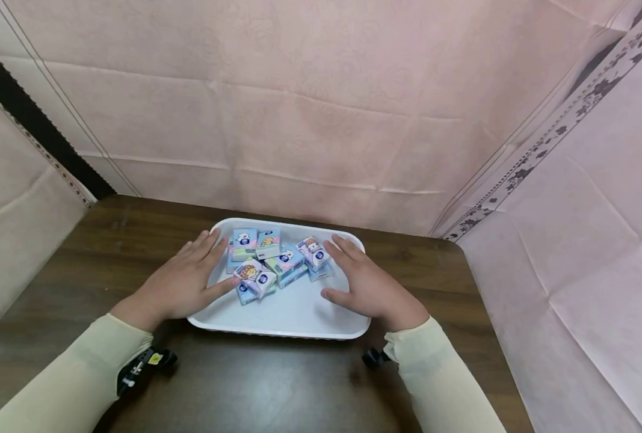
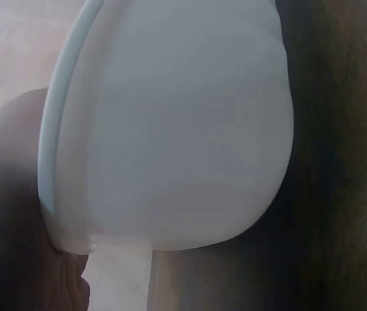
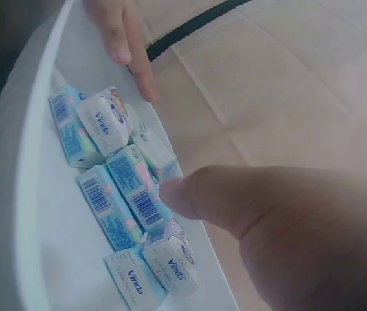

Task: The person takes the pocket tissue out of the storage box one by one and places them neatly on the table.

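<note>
A white tray (image 1: 304, 313) holds several small tissue packs (image 1: 286, 262), piled toward its back and left. Most are pale blue; two white ones with cartoon prints, one at the front left (image 1: 255, 276) and one at the right (image 1: 313, 252), lie on top. My left hand (image 1: 177, 285) reaches over the tray's left rim with fingers straight and spread, its thumb beside the front white pack. Over the right side is my right hand (image 1: 372, 285), fingers extended, its tips near the right white pack. Neither hand grips anything. "Vinda" shows on packs (image 3: 102, 123) in the right wrist view.
The tray stands on a dark wooden table (image 1: 234, 385), near its back edge. Pale pink cloth (image 1: 310, 120) hangs behind the table and on both sides. In the left wrist view the tray's outer wall (image 2: 177, 129) fills most of the picture.
</note>
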A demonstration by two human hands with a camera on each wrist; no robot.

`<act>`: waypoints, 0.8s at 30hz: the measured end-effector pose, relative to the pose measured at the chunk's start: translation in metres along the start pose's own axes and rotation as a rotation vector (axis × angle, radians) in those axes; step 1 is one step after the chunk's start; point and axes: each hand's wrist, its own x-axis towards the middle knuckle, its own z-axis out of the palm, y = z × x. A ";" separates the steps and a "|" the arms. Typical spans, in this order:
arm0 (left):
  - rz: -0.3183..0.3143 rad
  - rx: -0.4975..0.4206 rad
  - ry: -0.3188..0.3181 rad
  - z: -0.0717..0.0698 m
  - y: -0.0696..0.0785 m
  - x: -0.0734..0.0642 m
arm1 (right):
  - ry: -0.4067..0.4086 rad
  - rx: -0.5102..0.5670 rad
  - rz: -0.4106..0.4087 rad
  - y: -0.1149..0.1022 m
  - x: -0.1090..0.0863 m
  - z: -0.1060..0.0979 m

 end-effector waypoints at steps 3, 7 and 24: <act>-0.007 -0.019 -0.004 0.002 -0.002 0.001 | 0.011 0.010 0.031 0.001 0.006 0.000; -0.019 -0.026 -0.007 0.005 -0.005 0.001 | 0.030 0.040 0.073 0.000 0.015 -0.001; -0.016 -0.033 -0.014 0.003 -0.003 0.003 | 0.071 0.100 0.198 -0.004 0.056 -0.005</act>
